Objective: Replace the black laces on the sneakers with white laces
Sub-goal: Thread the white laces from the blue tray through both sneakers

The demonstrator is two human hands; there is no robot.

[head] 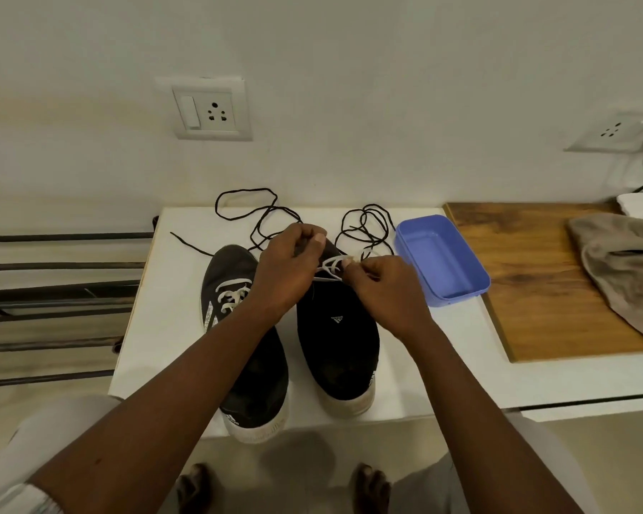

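Two black sneakers with white soles stand side by side on a white table (164, 350), heels toward me. The left sneaker (238, 328) carries a white lace across its eyelets. Over the front of the right sneaker (338, 346), my left hand (290, 268) and my right hand (383, 287) each pinch a strand of a white lace (331, 268) stretched between them. Two loose black laces lie on the table behind the shoes, one at the left (253, 213), one at the right (368, 228).
An empty blue plastic tub (442, 257) sits just right of my right hand. Further right is a wooden board (528, 283) with a beige cloth (624, 268). A wall with sockets stands behind. Dark metal rails (52, 291) run along the left.
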